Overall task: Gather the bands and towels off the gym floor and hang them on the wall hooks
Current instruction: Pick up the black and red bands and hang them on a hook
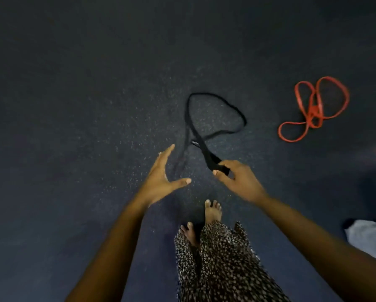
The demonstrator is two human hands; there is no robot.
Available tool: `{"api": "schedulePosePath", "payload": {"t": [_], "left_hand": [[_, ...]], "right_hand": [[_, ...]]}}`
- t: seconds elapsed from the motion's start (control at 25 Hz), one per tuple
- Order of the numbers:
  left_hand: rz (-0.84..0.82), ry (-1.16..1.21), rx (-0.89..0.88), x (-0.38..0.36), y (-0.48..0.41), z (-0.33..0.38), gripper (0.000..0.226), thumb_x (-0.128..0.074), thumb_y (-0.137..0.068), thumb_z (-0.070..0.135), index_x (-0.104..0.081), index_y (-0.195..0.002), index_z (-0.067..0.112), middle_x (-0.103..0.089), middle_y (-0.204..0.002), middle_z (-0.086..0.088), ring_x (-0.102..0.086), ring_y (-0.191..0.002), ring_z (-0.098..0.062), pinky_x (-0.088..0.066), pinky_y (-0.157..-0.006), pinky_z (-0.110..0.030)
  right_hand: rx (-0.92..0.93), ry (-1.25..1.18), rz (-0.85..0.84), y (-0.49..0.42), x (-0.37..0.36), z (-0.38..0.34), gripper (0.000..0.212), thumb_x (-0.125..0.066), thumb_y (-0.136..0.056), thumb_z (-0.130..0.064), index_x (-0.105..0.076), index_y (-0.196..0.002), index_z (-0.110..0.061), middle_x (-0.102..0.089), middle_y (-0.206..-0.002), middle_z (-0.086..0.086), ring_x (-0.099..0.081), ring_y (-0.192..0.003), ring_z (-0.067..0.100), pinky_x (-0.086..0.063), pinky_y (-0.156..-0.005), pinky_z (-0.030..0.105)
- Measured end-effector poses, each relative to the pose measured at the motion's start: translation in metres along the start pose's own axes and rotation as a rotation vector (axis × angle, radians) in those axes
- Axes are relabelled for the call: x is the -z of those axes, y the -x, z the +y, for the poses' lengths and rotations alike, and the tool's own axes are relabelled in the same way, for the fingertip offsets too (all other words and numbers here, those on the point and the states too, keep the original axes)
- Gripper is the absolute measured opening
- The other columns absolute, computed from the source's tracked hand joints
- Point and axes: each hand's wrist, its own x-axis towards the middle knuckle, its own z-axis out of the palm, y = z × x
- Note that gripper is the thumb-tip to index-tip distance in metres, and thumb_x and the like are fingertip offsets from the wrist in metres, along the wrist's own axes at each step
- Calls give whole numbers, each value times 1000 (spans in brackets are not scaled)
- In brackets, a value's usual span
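Between right hand (239, 178) fingers, black band (215, 114) end; loop beyond on floor (73, 105)

Single view, head-worn, wide-angle. Faces steeply down and slightly forward onto the dark speckled gym floor (91, 110). Both forearms (108, 247) enter from the bottom edge; left hand (161, 177) and right hand (240, 180) sit mid-frame, close to the lens. Bare feet (213, 212) low centre, almost under the camera. Just ahead of the hands, the black band (206, 149); red band (313, 112) farther off, upper right. Corners dim; fine detail soft.
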Motion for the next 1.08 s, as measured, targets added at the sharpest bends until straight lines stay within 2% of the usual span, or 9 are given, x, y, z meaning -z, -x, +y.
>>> {"api": "schedulePosePath", "payload": {"t": [0.16,0.28,0.4,0.48,0.6,0.72,0.84,0.92,1.08], "left_hand": [[-147,-260,-309,-7,59,108,106,-79,-64,37,-6,-139,46,-3,-155,15,7,-143,-6,-2,-119,-45],[-209,-232,-461,-42,94,158,100,-81,-63,32,-16,-138,42,-18,-147,21,-4,-143,-5,4,-116,-35],[-164,-5,-432,-82,121,202,67,-74,-73,19,-41,-131,22,-48,-125,9,-44,-121,-1,-28,-109,-19],[-185,69,-396,-97,130,219,44,-68,-80,19,-52,-122,15,-59,-116,0,-55,-112,-13,-39,-101,-26],[-154,-142,-516,-98,127,221,32,-61,-86,18,-56,-116,8,-62,-116,-9,-55,-113,-21,-18,-111,-30],[-160,-459,-584,-95,114,205,18,-53,-89,13,-54,-104,3,-58,-98,-11,-56,-100,-24,-7,-114,-31],[-146,-504,-451,-90,106,182,2,-50,-90,12,-51,-91,11,-56,-85,-8,-55,-86,-22,-26,-109,-38],[-59,-310,-272,-83,108,168,11,-45,-94,17,-53,-87,13,-57,-82,-6,-55,-81,-21,-41,-86,-35],[4,-99,93,-67,116,163,43,-41,-95,34,-49,-62,7,-46,-51,-8,-48,-45,-23,-46,-53,-32]], "right_hand": [[182,-31,42,85,112,-85,13,-62,-86,-19,-53,-76,-19,-46,-63,-10,-50,-61,-3,-34,-57,12],[252,-100,38,133,159,-118,7,-60,-87,-23,-58,-80,-25,-61,-75,-2,-56,-69,2,-43,-67,17],[232,-235,76,172,197,-131,19,-57,-86,-32,-64,-88,-15,-66,-85,12,-62,-79,20,-50,-77,36],[242,-324,99,193,217,-135,26,-55,-87,-30,-62,-87,-5,-62,-79,8,-59,-75,15,-48,-74,34],[274,-488,142,224,232,-128,16,-51,-92,-15,-57,-77,-11,-55,-76,-2,-52,-69,-6,-40,-67,10],[304,-594,140,252,240,-115,25,-60,-80,-48,-60,-76,-23,-59,-80,-3,-55,-84,5,-43,-77,18],[332,-844,149,267,255,-108,34,-67,-68,-57,-64,-79,-25,-62,-74,-12,-59,-83,0,-48,-80,17],[345,-964,120,270,262,-100,39,-69,-68,-54,-63,-84,-20,-62,-77,-8,-59,-79,0,-48,-75,15],[40,-669,167,233,236,-63,16,-54,-91,-27,-59,-77,-22,-62,-77,-6,-54,-80,6,-40,-74,25]]}}
